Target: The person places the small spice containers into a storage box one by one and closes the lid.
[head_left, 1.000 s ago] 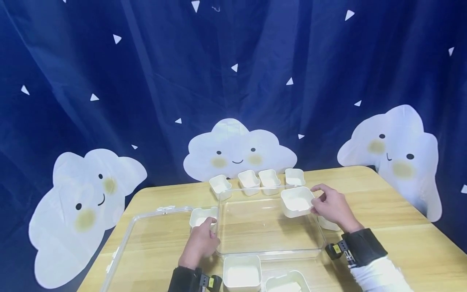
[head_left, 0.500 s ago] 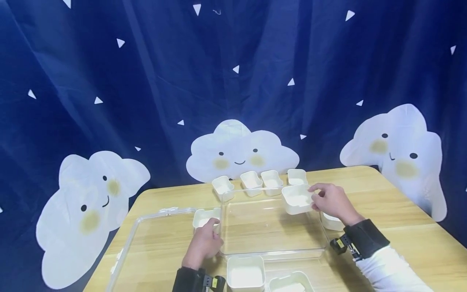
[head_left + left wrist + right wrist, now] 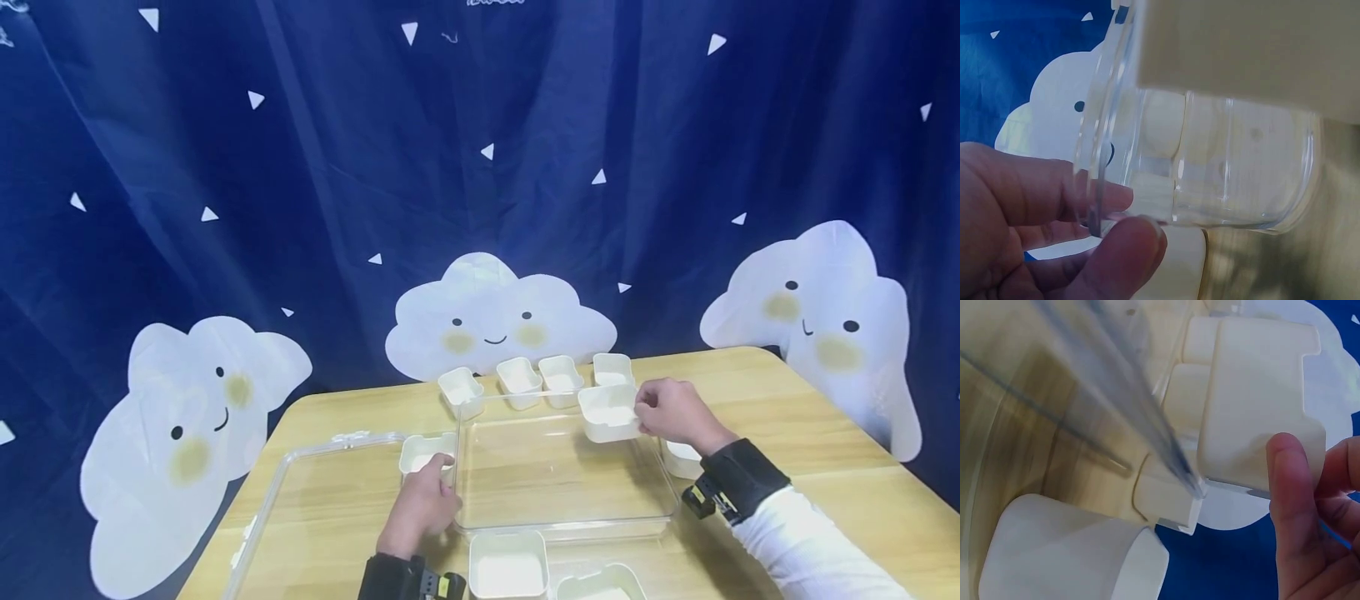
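My right hand (image 3: 675, 411) pinches the side wall of a small cream bin (image 3: 606, 415), held up over the back right part of a large clear plastic box (image 3: 570, 528). In the right wrist view my thumb (image 3: 1291, 478) lies flat on the outside of the cream bin, with fingers behind it. My left hand (image 3: 420, 508) grips the clear box at its left side. The left wrist view shows thumb (image 3: 1124, 253) and fingers pinching the box's clear rim. Another cream bin (image 3: 420, 454) sits just beyond the left hand.
Several cream bins (image 3: 517, 383) stand in a row along the table's back edge. Two more bins (image 3: 508, 568) stand in front of the box, and one (image 3: 682, 458) at its right. A clear lid-like piece (image 3: 281, 479) with clips lies at the left. A blue curtain (image 3: 480, 125) hangs behind.
The held bin has shifted slightly left over the clear box, and my right index finger has curled in more. The left hand keeps its grip. The head view has tilted slightly.
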`<state>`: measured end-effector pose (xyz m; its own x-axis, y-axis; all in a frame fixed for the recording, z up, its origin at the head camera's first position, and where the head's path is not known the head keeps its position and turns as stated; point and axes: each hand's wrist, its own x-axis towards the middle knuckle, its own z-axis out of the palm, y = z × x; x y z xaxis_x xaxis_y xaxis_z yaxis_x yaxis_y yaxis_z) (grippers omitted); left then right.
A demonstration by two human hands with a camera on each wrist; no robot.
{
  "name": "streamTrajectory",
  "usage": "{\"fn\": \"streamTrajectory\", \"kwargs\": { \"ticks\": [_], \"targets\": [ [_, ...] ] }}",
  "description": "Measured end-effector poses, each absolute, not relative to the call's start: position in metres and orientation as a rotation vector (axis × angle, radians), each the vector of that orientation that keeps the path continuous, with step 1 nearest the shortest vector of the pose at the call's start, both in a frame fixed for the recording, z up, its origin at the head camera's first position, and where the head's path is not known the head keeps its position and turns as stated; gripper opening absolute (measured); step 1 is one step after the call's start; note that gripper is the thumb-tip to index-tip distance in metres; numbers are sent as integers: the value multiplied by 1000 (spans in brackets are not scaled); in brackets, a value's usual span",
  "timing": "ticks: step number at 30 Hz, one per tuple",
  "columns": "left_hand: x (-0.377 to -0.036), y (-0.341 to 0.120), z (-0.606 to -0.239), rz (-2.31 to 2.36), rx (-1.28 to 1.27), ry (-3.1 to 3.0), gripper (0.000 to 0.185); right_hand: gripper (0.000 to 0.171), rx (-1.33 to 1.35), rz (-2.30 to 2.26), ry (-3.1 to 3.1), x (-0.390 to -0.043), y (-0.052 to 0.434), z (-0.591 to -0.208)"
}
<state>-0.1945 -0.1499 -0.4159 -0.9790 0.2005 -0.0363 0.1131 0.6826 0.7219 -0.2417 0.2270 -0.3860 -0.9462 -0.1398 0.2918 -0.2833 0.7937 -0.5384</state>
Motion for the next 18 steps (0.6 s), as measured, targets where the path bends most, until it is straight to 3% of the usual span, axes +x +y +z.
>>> {"fn": "streamTrajectory", "kwargs": {
  "ticks": [18],
  "targets": [
    [-193, -150, -415, 1202, 248, 2762, 59, 16, 378, 761, -2857, -257, 220, -392]
  ]
}}
